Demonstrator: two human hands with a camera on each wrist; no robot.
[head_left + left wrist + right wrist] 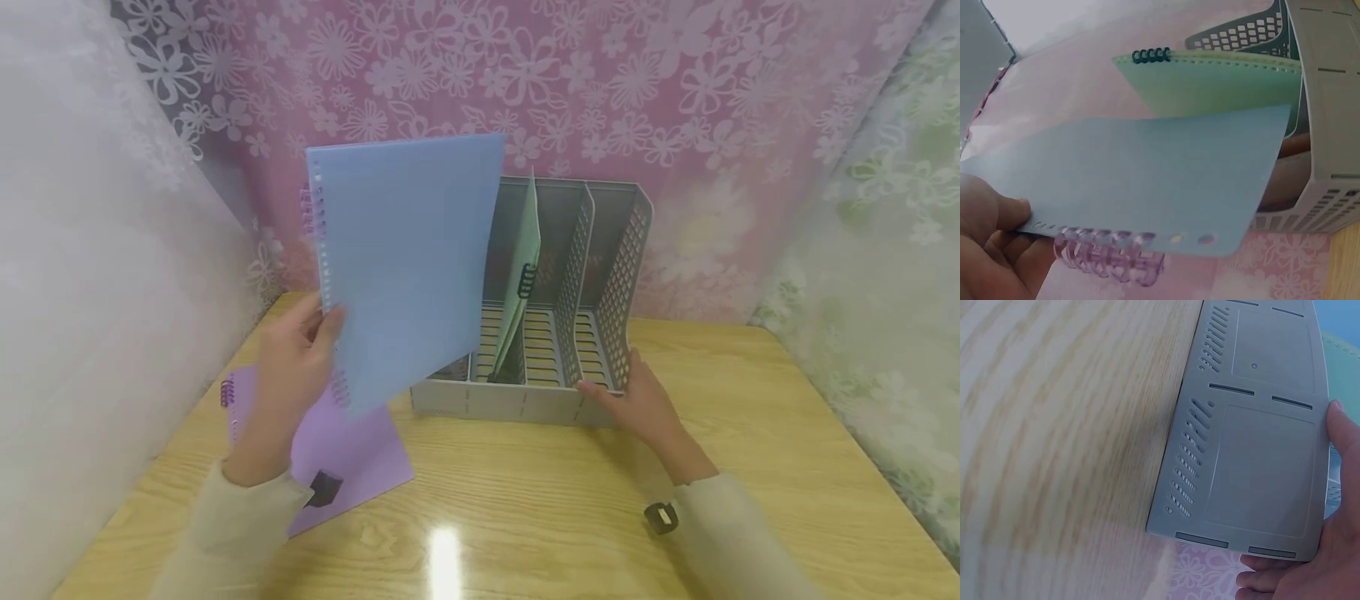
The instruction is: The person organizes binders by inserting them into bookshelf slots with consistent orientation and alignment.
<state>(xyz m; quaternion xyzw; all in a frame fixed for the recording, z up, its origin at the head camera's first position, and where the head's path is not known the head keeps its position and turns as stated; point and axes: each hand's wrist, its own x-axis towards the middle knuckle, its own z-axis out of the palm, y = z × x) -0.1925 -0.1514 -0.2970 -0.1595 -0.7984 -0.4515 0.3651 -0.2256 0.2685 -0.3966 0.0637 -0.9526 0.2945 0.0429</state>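
Blue notebook (408, 258) in my left hand (292, 362), grey rack (510, 402) in my right hand (637, 400)

My left fingers are pinched narrow on the notebook's punched edge, thumb on the cover and the others behind it. I hold it off the wooden table (525, 508), tilted, in front of the rack's left part; whether its lower corner touches the rack I cannot tell. Translucent lilac rings (1110, 253) run through the holes along that edge.

My right hand curls round the near right corner of the rack, thumb over the front rim, the other fingers round the side. The rack stands on the table, with latticed dividers, a slotted floor and raised rectangles on its front. Small reddish marks show on its back panel, too faint for me to tell whether they are writing.

A green notebook (531, 225) leans in the third compartment from the right, its dark rings (527, 281) toward me. Under my left forearm a purple notebook (360, 450) lies flat on the table, ringed on its left edge. Behind it all hangs a pink cloth (525, 83) printed with white flowers. A small dark piece (662, 518) sits beside my right cuff (712, 500).
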